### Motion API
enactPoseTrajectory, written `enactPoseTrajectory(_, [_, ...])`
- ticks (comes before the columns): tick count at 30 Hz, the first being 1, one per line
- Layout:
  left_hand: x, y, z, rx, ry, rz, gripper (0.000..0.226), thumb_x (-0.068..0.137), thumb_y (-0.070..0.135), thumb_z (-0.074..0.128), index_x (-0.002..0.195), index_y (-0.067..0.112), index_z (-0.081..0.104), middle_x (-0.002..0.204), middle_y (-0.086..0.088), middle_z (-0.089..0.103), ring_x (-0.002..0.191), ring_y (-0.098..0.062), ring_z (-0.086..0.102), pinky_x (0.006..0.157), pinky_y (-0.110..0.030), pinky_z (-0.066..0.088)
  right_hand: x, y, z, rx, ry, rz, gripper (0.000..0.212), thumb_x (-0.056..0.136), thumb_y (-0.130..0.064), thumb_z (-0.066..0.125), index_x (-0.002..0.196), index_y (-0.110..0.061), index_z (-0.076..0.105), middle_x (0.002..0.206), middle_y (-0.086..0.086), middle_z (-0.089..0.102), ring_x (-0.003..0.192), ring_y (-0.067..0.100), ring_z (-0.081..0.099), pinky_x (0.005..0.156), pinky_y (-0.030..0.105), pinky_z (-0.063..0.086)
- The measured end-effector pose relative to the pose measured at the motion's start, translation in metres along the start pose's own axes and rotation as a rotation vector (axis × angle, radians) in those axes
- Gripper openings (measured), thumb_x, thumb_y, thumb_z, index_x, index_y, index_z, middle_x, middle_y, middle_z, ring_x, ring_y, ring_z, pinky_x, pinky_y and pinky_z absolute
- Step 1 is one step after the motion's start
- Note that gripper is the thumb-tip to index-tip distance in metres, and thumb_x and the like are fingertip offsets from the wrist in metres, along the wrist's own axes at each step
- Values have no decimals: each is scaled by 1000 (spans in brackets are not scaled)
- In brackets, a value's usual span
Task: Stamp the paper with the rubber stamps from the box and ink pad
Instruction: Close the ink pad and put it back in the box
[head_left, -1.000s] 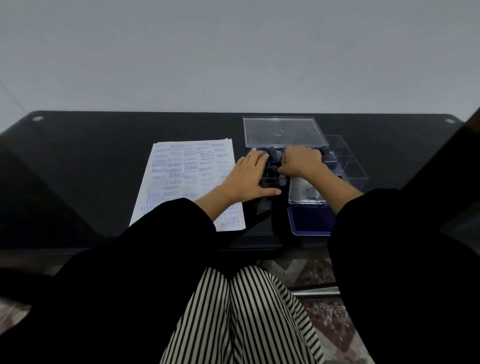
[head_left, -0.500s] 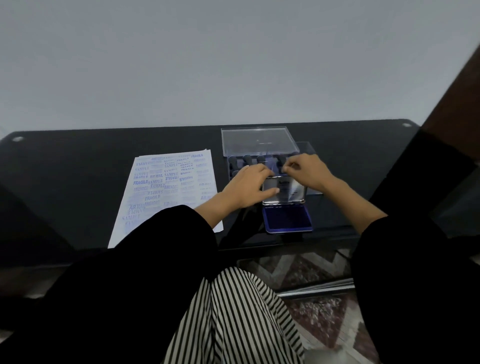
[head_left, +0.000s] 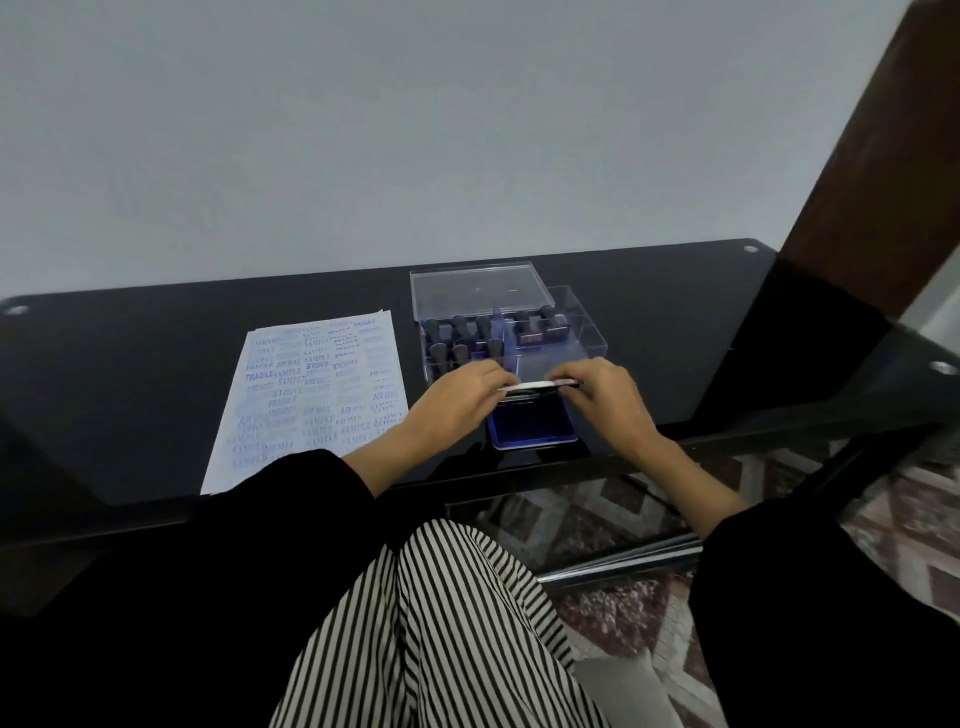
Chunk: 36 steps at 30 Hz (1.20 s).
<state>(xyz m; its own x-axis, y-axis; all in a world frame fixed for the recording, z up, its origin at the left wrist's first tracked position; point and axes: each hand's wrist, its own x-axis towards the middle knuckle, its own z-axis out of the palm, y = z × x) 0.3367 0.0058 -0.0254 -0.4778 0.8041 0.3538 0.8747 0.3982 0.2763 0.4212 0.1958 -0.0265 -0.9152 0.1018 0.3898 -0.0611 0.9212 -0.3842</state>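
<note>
Black glass table (head_left: 130, 364), grey wall (head_left: 363, 130) behind. The left hand (head_left: 457, 400) and right hand (head_left: 602, 395) pinch the lid (head_left: 540, 385), tilted over the blue ink pad (head_left: 535, 428) beneath. Left of the grip, the paper (head_left: 311, 395) is crowded with prints; just beyond, rubber stamps (head_left: 460, 338) stand in their box (head_left: 587, 338). Stamping seems largely done.

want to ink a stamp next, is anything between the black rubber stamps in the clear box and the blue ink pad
Yes: the thin silver lid, pinched at its ends by the left hand and right hand, stands raised at the blue ink pad's far edge, between it and the black rubber stamps.
</note>
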Motion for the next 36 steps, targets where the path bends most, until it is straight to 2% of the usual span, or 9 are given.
enactPoseTrajectory(6, [-22,12,14,-49,-33,-27,29,95,13,48,122,7,56,119,-7,57,109,-19,54,93,-23,39,-29,0,12,38,55,22,20,82,-4,65,100,-10,72,101,5,70,96,22,59,80,26,44])
enactPoseTrajectory(13, [-37,14,23,-37,-87,-104,38,95,21,50,131,10,49,129,-4,50,118,-16,49,99,-23,36,-45,2,22,55,-23,94,17,79,-13,71,96,-12,71,105,2,68,99,21,56,82,28,44])
enactPoseTrajectory(18, [-40,14,26,-27,-90,-138,35,96,21,48,128,8,54,128,-5,50,119,-17,47,100,-19,32,-45,1,28,130,13,187,11,80,-18,71,89,-12,72,105,3,66,102,19,56,85,25,40])
enactPoseTrajectory(22, [-40,16,30,-65,-62,-186,34,95,20,49,126,8,57,129,-5,50,120,-16,47,100,-17,31,-43,-7,33,203,56,307,5,81,-13,70,81,-9,68,97,4,67,95,21,58,74,25,39])
enactPoseTrajectory(26, [-40,17,31,-141,-38,-264,30,93,19,53,120,7,61,128,-4,49,115,-15,50,94,-13,32,-42,-13,35,228,60,367,8,83,-10,67,78,-6,64,92,5,67,90,22,58,67,24,33])
enactPoseTrajectory(29, [-34,21,33,-282,6,-387,22,90,16,59,109,7,65,124,-5,51,116,-17,50,99,-24,40,-39,-13,36,257,54,419,7,83,-11,68,85,-6,65,94,8,67,90,23,60,68,24,36])
enactPoseTrajectory(31, [-27,26,34,-377,58,-504,20,88,12,60,107,6,65,123,-8,54,117,-21,51,101,-34,43,-37,-12,36,276,43,457,20,82,-14,70,100,-7,66,102,10,68,97,24,62,76,27,44])
enactPoseTrajectory(33, [-19,35,35,-421,86,-623,29,89,7,57,118,3,60,128,-12,55,120,-25,51,103,-31,40,-37,-10,36,283,21,468,40,79,-15,72,117,-7,62,115,12,66,107,24,60,90,32,47])
enactPoseTrajectory(36, [-7,48,35,-499,78,-769,40,92,6,51,132,3,50,137,-14,48,125,-26,47,104,-28,35,-37,-10,33,296,-24,463,54,74,-15,77,124,-8,58,123,12,62,111,24,57,95,32,45])
